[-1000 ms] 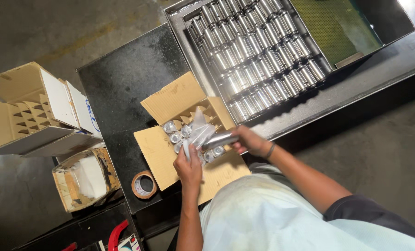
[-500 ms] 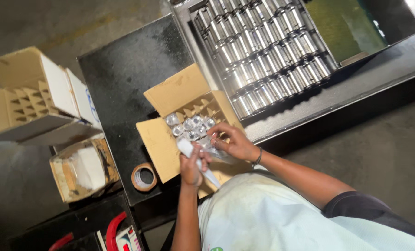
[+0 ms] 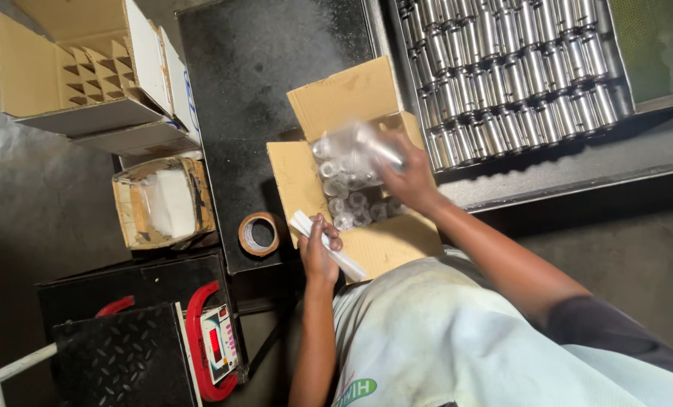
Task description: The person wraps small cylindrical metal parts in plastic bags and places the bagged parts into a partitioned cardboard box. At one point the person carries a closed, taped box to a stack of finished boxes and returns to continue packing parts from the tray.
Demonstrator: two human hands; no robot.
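Right fingers: closed around a shiny metal cylinder wrapped in clear plastic; the part is blurred, so its exact form is hard to make out.
Right hand: reaches over the open cardboard box, above the far right corner of its filling, wrist over the box's right wall.
Left fingers: curled around a small stack of clear plastic bags, thumb on top, the stack sticking out on both sides of the grip.
Left hand: rests at the near flap of the box, just beside the rows of parts inside.
Box contents: bagged metal cylinders standing on end, round tops facing up, packed close together.
Box position: on a black work table, flaps folded outward, near the table's front edge.
Tape roll: brown, lying flat on the table just left of the box.
Tray: metal, right of the box, filled with rows of bare metal cylinders lying side by side.
Empty carton: left of the table, with cardboard dividers inside, tipped on its side.
Small carton: below it, holding white material.
Weighing scale: at lower left, black chequered platform with red handles and a small display.
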